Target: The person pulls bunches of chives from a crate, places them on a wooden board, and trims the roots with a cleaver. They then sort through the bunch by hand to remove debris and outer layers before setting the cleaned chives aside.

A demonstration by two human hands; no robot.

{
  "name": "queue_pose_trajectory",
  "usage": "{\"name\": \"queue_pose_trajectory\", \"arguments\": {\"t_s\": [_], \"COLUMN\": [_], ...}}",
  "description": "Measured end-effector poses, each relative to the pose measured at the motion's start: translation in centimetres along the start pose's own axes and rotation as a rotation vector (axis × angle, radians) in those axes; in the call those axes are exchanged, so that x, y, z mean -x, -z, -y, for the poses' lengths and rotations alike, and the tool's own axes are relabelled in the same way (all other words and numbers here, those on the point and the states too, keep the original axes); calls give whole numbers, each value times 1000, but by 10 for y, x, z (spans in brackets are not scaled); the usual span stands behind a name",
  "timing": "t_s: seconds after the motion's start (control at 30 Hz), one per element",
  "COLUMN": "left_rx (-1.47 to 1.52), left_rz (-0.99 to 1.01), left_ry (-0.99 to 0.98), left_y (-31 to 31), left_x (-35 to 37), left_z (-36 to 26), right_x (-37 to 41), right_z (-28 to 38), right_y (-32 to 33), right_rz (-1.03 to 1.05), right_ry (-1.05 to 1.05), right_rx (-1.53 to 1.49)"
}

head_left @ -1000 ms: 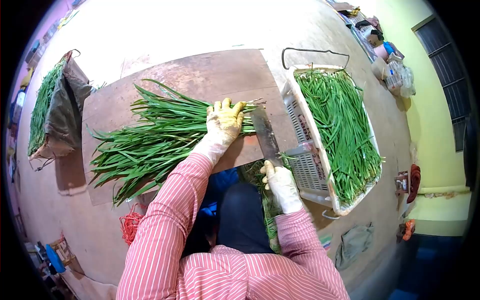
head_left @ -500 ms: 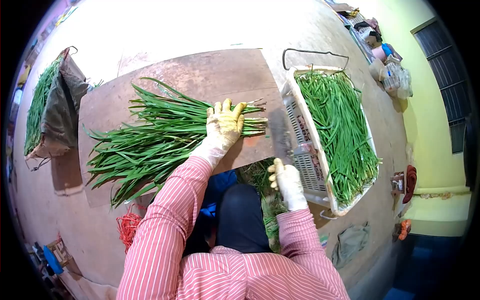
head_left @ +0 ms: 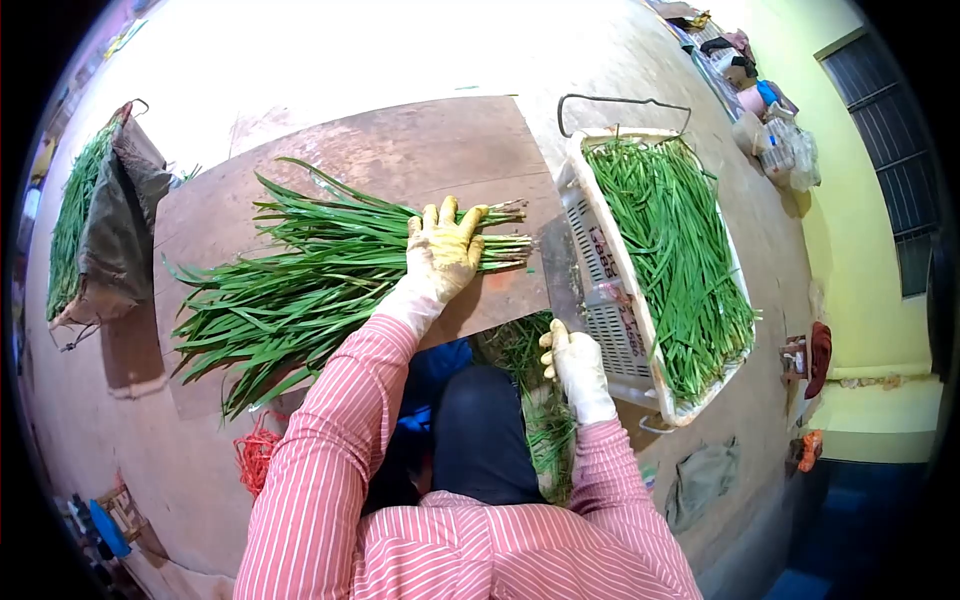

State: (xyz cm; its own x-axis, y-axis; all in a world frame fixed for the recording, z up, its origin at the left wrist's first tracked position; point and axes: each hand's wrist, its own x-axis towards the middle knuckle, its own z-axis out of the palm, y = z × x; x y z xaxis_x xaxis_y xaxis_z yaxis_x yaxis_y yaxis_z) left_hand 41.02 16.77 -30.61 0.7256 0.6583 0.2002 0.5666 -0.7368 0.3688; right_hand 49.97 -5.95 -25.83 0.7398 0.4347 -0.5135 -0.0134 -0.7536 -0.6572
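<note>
Your left hand (head_left: 441, 253) lay, fingers spread, over the green stalks (head_left: 300, 290) on the tabletop (head_left: 400, 150); your right hand (head_left: 580, 373), fingers curled closed, gripped the knife (head_left: 562, 275) beside the white basket (head_left: 602, 252).

Dark lettering (head_left: 600, 248) — unreadable (too small) — on the white crate (head_left: 628, 300)

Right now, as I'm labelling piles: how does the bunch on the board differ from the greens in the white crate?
The bunch lies under the left hand; no hand touches the crate greens. The bunch fans out leftward across the board, while the crate greens run mostly lengthwise in the white crate. Both are long, thin and green.
</note>
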Motion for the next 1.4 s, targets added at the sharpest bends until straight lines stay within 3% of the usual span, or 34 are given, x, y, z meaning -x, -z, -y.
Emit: {"name": "queue_pose_trajectory", "arguments": {"t_s": [0.2, 0.6, 0.7, 0.83, 1.03, 1.2, 1.3, 1.4], "left_rx": [23, -2, 4, -23, 9, 10, -4, -30], "left_rz": [0, 34, 17, -1, 46, 32, 72, 59], "left_ry": [50, 102, 85, 79, 72, 45, 42, 21], "left_y": [-3, -3, -3, -6, 2, -2, 0, 1], "left_x": [-8, -10, -9, -8, -8, -6, -6, -5], "left_z": [1, -2, -1, 0, -2, 2, 1, 1], "right_x": [20, 10, 22, 9, 9, 11, 0, 2], "right_z": [6, -8, 8, -5, -8, -8, -14, 2], "right_y": [-17, -5, -15, -7, 3, -9, 0, 7], "right_rz": [157, 7, 146, 105, 50, 168, 60, 4], "right_ry": [38, -70, 3, -109, -94, -9, -127, -29], "right_rx": [-2, -80, -37, -103, -101, -102, -161, -129]}}
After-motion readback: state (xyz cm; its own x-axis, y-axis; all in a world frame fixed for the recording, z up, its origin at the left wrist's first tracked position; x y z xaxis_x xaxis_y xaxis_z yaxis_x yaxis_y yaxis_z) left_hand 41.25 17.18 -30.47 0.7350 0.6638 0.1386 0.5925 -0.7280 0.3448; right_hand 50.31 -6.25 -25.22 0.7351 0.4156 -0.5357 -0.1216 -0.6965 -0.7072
